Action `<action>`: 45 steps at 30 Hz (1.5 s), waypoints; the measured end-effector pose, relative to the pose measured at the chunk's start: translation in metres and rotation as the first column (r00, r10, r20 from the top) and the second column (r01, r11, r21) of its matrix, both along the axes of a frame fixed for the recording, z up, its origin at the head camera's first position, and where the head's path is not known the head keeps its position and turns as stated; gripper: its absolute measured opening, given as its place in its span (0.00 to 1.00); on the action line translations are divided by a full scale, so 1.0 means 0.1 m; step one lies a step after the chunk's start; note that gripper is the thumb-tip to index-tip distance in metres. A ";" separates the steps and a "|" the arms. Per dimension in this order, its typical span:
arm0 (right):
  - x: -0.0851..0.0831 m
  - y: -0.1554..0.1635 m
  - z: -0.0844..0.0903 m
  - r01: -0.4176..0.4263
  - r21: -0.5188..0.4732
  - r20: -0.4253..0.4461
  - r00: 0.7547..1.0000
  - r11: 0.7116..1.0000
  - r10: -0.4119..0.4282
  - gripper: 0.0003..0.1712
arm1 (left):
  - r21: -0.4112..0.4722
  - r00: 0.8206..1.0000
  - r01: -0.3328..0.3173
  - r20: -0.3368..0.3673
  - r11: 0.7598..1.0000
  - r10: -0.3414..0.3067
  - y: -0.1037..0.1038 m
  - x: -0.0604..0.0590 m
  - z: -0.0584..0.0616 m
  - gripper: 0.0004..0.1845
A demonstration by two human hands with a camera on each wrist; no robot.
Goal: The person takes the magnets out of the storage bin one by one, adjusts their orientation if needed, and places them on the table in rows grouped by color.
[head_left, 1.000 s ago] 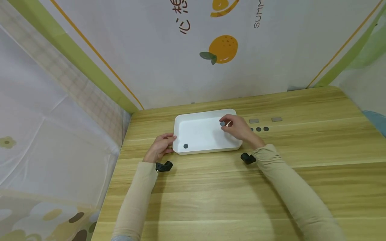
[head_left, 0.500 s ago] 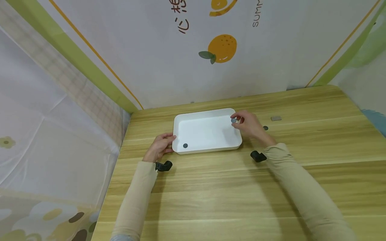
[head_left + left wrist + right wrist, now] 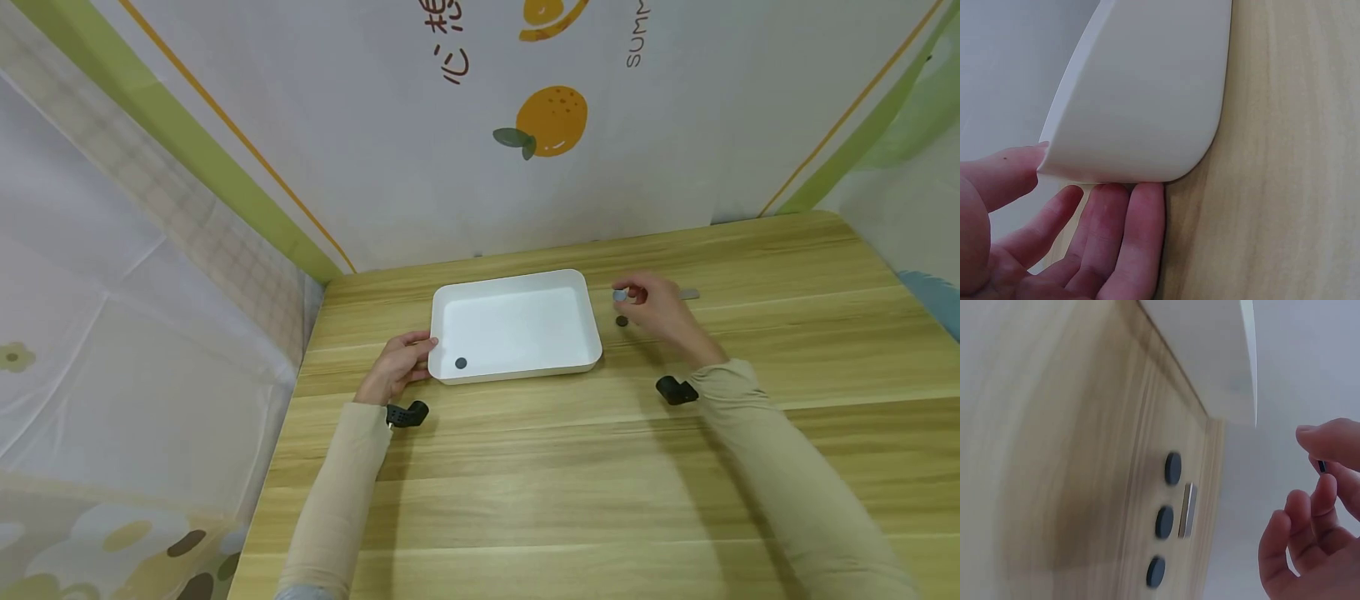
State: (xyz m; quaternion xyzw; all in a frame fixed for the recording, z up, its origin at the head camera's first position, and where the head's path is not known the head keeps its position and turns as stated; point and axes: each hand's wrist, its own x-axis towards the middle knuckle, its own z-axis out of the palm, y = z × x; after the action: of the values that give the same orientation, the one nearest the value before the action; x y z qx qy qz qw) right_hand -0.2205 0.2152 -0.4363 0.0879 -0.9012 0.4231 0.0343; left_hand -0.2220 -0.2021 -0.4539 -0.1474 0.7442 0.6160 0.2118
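A shallow white tray (image 3: 517, 329) sits on the wooden table, with one dark round disc (image 3: 461, 363) inside near its front left corner. My left hand (image 3: 396, 367) holds the tray's left end, thumb at the rim and fingertips against the outer wall (image 3: 1141, 100). Just right of the tray, raised over the table, my right hand (image 3: 660, 312) pinches another small disc (image 3: 619, 295) between thumb and fingers. Below it lies a dark disc (image 3: 622, 322). The right wrist view shows three such discs in a row, the middle one (image 3: 1164, 522) beside a flat grey bar (image 3: 1188, 510).
Another grey bar (image 3: 689, 294) lies behind the right hand, partly covered by it. The wooden table (image 3: 525, 483) extends in front of the tray. A printed curtain (image 3: 652, 150) hangs along the table's back edge.
My right hand has moved right, from over the tray to above the discs on the table, still pinching its disc. My left hand and the tray have stayed in place.
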 end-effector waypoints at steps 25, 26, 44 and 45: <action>0.07 0.61 -0.01 0.121 0.031 0.014 0.992 0.992 -0.122 0.21 | -0.014 1.000 0.007 0.001 1.000 -0.007 -0.01 0.00 -0.01 0.27; 0.07 0.63 -0.02 0.124 0.034 0.013 0.992 0.992 -0.125 0.20 | -0.013 1.000 0.008 0.002 1.000 -0.008 0.00 0.00 -0.01 0.27; 0.10 0.85 -0.20 0.120 0.113 0.085 0.988 0.986 -0.130 0.19 | -0.022 1.000 0.001 0.003 1.000 -0.001 0.01 0.00 0.00 0.27; 0.10 0.85 -0.21 0.115 0.120 0.092 0.988 0.986 -0.126 0.19 | -0.020 1.000 0.002 0.004 1.000 -0.002 0.01 0.00 0.00 0.27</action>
State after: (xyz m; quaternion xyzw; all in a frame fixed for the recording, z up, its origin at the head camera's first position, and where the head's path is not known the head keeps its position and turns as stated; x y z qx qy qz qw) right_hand -0.2107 0.3001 -0.4570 0.0139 -0.9282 0.3718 0.0098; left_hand -0.2216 -0.2008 -0.4535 -0.1499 0.7501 0.6082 0.2122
